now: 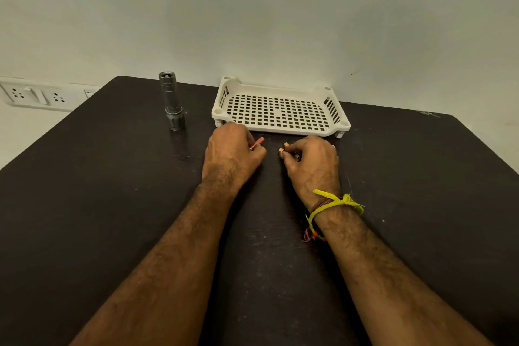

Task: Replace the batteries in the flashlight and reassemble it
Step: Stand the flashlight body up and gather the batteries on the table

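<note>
On the dark tabletop, the left hand pinches a red battery; the right hand clamps gold-tipped batteries. The flashlight stands far left, open-ended, beside a white perforated tray.

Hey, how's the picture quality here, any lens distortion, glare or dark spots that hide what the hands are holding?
Head view: wide-angle bowing curves the table edges; dim, soft light with darker corners, no glare; the flashlight and tray are sharp; the left hand and right hand mostly hide small batteries, only the tips showing.
</note>
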